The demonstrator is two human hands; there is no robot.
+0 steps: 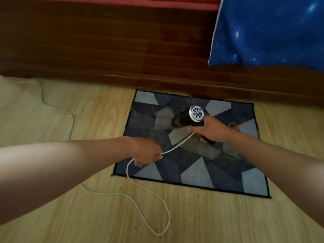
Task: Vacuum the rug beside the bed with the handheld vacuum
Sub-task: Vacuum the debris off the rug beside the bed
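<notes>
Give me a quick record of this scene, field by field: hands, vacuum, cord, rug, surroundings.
right hand: grips the handheld vacuum
left hand: holds the white cord
handheld vacuum: black body, silver vented rear facing the camera, nose angled toward the rug
white cord: runs from vacuum to left hand, then loops over the wooden floor
rug: dark and grey patchwork, beside the bed frame
debris: brownish crumbs on the rug's middle and right
surroundings: blue starry blanket hangs over the bed frame; beige cloth on the floor at left

Grey-and-navy triangle-patterned rug (192,174), black-silver vacuum (188,118), white cord (149,192)
</notes>
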